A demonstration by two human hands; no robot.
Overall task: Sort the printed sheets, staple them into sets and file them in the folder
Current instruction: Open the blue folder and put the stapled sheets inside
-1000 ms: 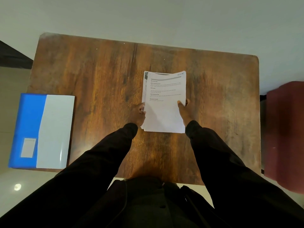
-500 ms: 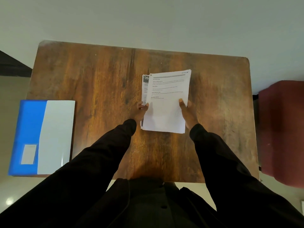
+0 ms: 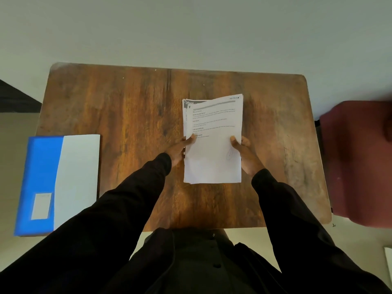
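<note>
My left hand (image 3: 180, 148) pinches the left edge of the stack of printed sheets (image 3: 212, 164), thumb on top. My right hand (image 3: 244, 152) grips the right edge the same way. The top sheet sits slightly askew, over the middle of the wooden table (image 3: 127, 107). The blue-and-white folder (image 3: 57, 183) lies flat at the table's left edge, well apart.

Tabletop (image 3: 127, 113): dark brown wood, strong grain, rounded far corners, worn pale patches toward the right side. Folder (image 3: 57, 183) lies flat and closed at the left edge, blue along its left part and white along its right, jutting out past the tabletop's left side. Small pale label (image 3: 41, 205) on the blue part. Sheets (image 3: 212, 145) over the middle; contact with the wood unclear.
</note>
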